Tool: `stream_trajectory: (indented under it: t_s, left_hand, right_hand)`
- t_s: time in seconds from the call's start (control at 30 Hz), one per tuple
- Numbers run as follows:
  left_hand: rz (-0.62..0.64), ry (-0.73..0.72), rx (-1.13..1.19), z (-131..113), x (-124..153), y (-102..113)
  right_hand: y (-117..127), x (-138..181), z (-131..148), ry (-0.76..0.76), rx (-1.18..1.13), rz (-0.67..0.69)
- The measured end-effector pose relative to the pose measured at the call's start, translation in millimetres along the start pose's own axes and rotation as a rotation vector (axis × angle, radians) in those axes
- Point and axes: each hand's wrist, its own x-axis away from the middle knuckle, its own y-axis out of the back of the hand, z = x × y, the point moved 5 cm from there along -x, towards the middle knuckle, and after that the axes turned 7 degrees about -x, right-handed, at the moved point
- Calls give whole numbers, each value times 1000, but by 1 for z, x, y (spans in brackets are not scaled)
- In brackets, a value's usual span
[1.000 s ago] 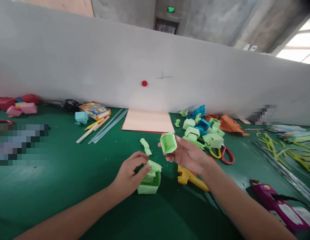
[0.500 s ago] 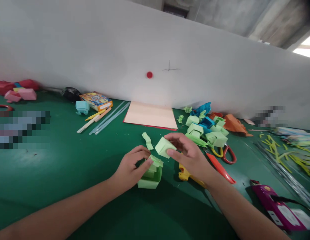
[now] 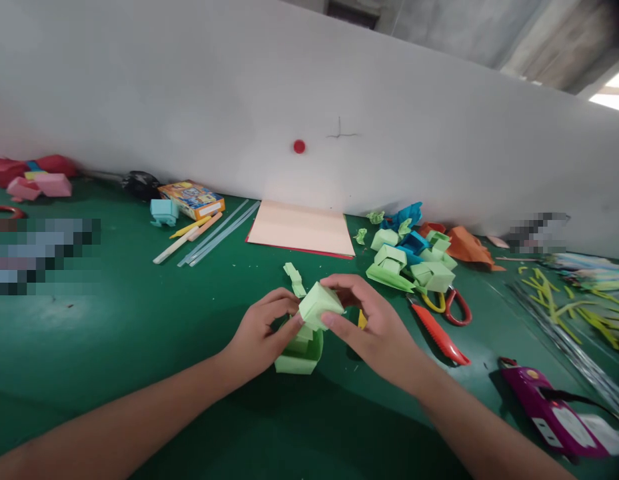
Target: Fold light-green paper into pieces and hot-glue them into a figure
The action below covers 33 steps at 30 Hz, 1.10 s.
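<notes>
My right hand (image 3: pixel 374 327) pinches a small light-green folded paper box (image 3: pixel 319 304), turned open side down, right over a larger green paper box (image 3: pixel 299 357) that rests on the green table (image 3: pixel 139 333). My left hand (image 3: pixel 262 337) curls round the larger box's top left, fingers pressed on the folded green pieces inside it. The small box touches or nearly touches those pieces. A loose folded green strip (image 3: pixel 294 279) lies just behind the hands.
A pile of green and blue paper boxes (image 3: pixel 409 260), scissors (image 3: pixel 452 303) and a red utility knife (image 3: pixel 438 333) lie at right. A peach sheet (image 3: pixel 302 230) lies by the white wall. Sticks (image 3: pixel 209 237) and a small printed box (image 3: pixel 192 199) lie left; a purple device (image 3: pixel 554 413) sits right.
My right hand turned the small green box over and brought it down and left onto the larger box. My left hand stayed on the larger box. The view tilted down a little.
</notes>
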Motion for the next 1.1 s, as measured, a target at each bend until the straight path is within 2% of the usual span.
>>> stream_trajectory:
  t_s: [0.47,0.83,1.1]
  left_hand:
    - [5,61,16,3,1,0]
    - [-61,106,101,6,2,-1]
    - [-73,216,158,12,4,-2]
  right_hand:
    - [-8,4,-5,-61,21,50]
    - [-12,5,-6,-53,-7,62]
    - [-13,6,-5,-48,2,77]
